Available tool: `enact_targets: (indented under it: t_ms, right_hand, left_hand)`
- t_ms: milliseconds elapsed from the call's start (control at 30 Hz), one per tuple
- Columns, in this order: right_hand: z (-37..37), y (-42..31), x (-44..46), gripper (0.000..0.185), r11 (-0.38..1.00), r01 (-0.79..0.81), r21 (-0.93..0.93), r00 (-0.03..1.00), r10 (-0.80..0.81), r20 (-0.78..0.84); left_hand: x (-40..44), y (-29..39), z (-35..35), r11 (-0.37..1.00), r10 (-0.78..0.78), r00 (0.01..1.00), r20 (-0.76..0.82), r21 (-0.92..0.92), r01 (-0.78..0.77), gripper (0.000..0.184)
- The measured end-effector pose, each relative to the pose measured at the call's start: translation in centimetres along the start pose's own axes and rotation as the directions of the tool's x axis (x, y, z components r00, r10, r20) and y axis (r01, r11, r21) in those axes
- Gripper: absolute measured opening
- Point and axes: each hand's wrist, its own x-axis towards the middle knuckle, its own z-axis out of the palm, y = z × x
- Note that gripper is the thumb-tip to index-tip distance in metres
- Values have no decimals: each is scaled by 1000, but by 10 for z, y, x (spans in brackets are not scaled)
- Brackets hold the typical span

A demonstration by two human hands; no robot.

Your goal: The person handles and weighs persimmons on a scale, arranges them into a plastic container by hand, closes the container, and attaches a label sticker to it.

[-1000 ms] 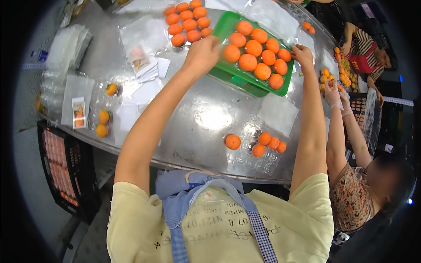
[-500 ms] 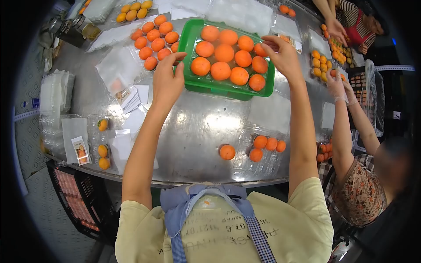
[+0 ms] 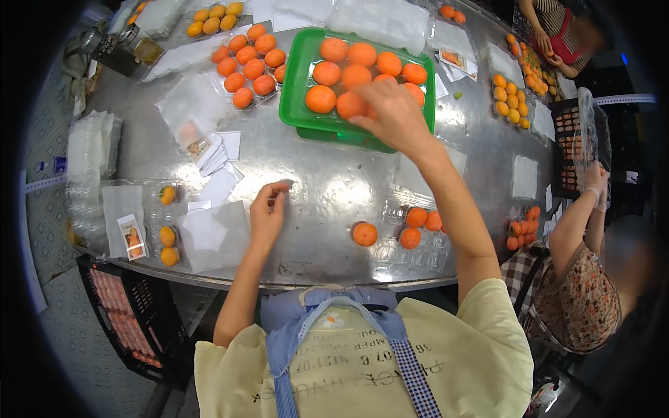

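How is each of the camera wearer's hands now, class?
Left hand: open, loosely curled above the table, seemingly empty.
Right hand: at orange fruit in the green tray; grip cannot be told.

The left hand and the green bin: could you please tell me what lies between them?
In the head view, only bare metal table shows between the left hand and the green bin.

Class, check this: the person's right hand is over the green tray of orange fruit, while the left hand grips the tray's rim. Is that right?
Not quite: in the head view, the left hand is apart from the green tray, over the metal table. The right hand is indeed over the orange fruit.
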Motion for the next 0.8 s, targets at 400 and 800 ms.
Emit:
enact_targets:
  t_ms: [400, 800]
  right_hand:
    - [23, -8, 4, 55, 984, -128, -121, 992, 127, -20]
    - [2, -14, -36, 46, 43, -379, 924, 784, 547, 296]
  left_hand:
    - [-26, -16, 3, 1000, -6, 999, 32, -23, 6, 15]
    - [-17, 2, 18, 991, -18, 996, 86, -133, 30, 16]
